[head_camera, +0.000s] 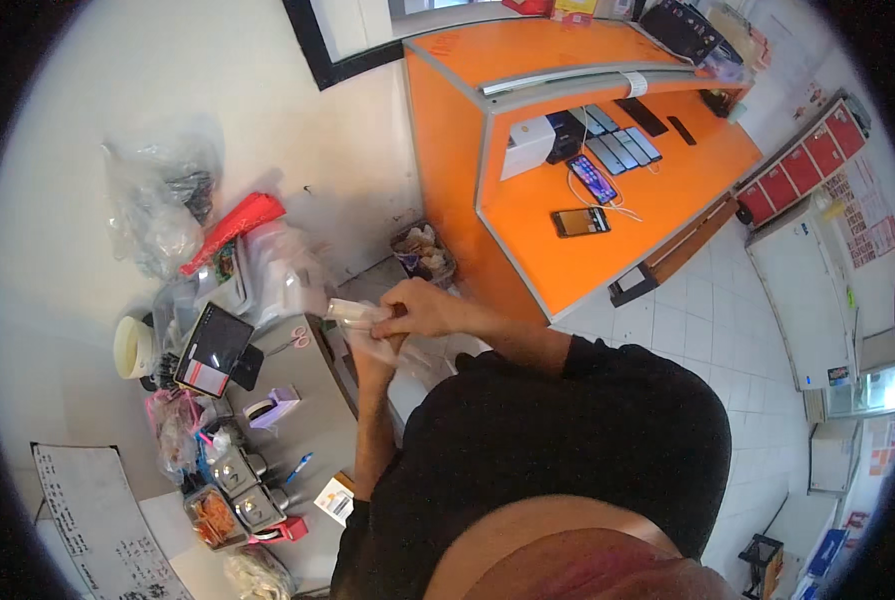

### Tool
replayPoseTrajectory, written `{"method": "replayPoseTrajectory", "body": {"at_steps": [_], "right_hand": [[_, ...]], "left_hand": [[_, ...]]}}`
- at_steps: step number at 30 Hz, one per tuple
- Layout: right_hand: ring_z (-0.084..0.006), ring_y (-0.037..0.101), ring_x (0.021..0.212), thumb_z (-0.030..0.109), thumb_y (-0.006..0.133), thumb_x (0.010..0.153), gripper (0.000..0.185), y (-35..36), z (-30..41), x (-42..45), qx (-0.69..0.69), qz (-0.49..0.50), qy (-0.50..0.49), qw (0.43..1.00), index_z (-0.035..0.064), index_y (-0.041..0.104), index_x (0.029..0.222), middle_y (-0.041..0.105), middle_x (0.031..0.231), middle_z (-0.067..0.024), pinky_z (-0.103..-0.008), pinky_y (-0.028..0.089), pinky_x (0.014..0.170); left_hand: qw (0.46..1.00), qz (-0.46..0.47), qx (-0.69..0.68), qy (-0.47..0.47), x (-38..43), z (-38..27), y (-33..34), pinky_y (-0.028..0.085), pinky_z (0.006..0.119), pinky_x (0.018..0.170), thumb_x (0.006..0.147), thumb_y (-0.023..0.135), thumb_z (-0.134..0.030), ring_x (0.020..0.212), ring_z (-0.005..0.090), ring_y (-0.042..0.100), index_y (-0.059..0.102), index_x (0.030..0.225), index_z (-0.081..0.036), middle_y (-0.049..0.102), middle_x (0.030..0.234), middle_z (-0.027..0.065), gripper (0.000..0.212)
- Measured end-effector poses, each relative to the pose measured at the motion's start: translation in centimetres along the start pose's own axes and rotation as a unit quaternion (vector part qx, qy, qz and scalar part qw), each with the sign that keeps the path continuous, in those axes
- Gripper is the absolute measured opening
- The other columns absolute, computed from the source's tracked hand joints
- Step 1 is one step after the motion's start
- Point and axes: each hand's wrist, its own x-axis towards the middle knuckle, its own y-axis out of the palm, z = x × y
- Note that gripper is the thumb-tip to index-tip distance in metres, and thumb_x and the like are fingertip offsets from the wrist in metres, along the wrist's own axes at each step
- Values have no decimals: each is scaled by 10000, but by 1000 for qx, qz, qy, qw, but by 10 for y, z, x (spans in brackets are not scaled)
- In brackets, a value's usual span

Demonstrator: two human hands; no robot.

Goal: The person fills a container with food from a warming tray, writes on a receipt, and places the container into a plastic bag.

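My right hand [421, 309] is closed on a clear plastic bag [357, 315] that looks to have something pale inside; blur hides the details. Below it, my left hand [376, 356] is partly covered by the bag and my right hand, so its fingers cannot be made out. Both hands are raised beside the edge of a grey table [320, 382]. On that table lie pink-handled scissors [297, 339], a purple tape dispenser [271, 409], a blue pen [299, 466] and a small white and orange box [336, 499].
A tablet on a stand [213, 351], metal containers [237, 472], a tub of shredded orange food [218, 517] and a red tape dispenser [286, 529] line the wall side. Several phones lie on the orange counter [522, 225]. A bin [423, 251] stands between counter and table.
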Motion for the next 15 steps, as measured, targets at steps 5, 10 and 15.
{"method": "replayPoseTrajectory", "body": {"at_steps": [5, 10, 15], "right_hand": [[-276, 613, 605, 243, 691, 802, 309, -52, -32, -5, 19, 30, -132, 991, -6, 539, 702, 556, 610, -158, -425, 435, 568], [-279, 608, 570, 106, 631, 762, 177, -125, -29, -9, -116, -42, -174, 977, 5, 503, 693, 538, 598, -147, -432, 424, 541], [-242, 624, 585, 116, 676, 834, 233, -129, -57, -8, -92, -102, -130, 982, 47, 510, 687, 597, 658, -117, -397, 431, 519]], "left_hand": [[990, 39, -125, -51, 2, -44, -34, 466, 259, 704, 831, 722, -153, 764, 117, 612, 695, 885, 30, 673, 802, 17, 193], [998, -52, 42, 20, 4, -14, -86, 455, 249, 675, 854, 651, -67, 736, 68, 569, 662, 821, 20, 632, 760, -14, 94], [952, -248, -175, -51, 16, -19, -63, 483, 275, 726, 888, 588, -11, 770, 108, 577, 606, 859, -32, 605, 813, -3, 40]]}}
